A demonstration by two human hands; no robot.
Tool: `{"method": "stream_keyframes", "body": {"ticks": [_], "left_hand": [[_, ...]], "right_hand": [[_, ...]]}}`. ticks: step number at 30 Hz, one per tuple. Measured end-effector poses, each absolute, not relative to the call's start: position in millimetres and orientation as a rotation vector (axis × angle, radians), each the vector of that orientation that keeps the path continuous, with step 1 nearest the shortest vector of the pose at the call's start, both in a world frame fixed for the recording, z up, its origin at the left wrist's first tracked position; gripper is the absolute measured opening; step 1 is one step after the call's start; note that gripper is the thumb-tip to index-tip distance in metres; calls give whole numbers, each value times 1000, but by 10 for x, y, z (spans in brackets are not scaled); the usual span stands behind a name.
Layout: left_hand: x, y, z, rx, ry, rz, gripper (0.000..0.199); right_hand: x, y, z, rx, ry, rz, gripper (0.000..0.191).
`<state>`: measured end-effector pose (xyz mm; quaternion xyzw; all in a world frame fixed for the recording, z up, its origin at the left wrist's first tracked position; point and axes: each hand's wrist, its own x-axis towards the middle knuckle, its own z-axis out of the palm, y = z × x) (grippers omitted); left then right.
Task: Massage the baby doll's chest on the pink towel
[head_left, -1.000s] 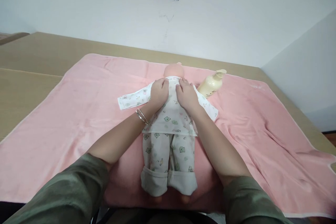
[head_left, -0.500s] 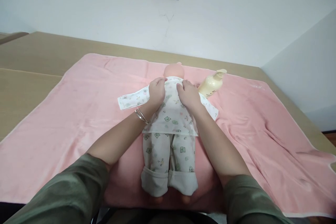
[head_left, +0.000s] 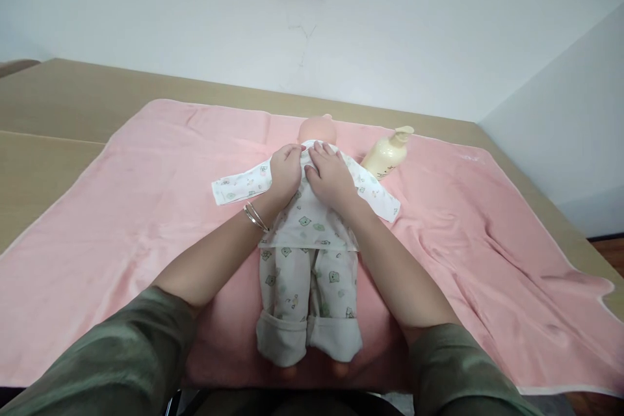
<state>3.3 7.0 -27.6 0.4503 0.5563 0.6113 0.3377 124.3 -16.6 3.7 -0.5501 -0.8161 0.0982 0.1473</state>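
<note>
A baby doll [head_left: 316, 129] in a white printed shirt [head_left: 312, 224] and matching trousers [head_left: 292, 283] with turned-up cuffs lies stretched out on a pink blanket. The shirt's sleeves spread to both sides. At the collar, on the left side, my left hand [head_left: 286, 172] is closed with the shirt fabric pinched between thumb and fingers. My right hand [head_left: 331, 175] lies flat over the upper part of the shirt, fingers stretched toward the collar and close to my left hand. The doll's feet just show below the cuffs.
The pink blanket [head_left: 160, 208] covers much of the wooden table [head_left: 97, 88], with folds on its right side. A cream pump bottle [head_left: 387, 155] lies tilted on it, right of the doll's head. A white wall [head_left: 390, 39] stands behind the table.
My right hand has moved left from the shirt's right shoulder to the middle below the collar, uncovering more of the right sleeve. My left hand keeps its hold at the collar.
</note>
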Motion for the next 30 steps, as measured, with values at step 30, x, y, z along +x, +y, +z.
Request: {"method": "stream_keyframes", "body": {"ticks": [30], "left_hand": [[-77,-10,-249,2272,1739,815,50]], "right_hand": [[1253,-310,215,-1998,-2259,67,57]]}}
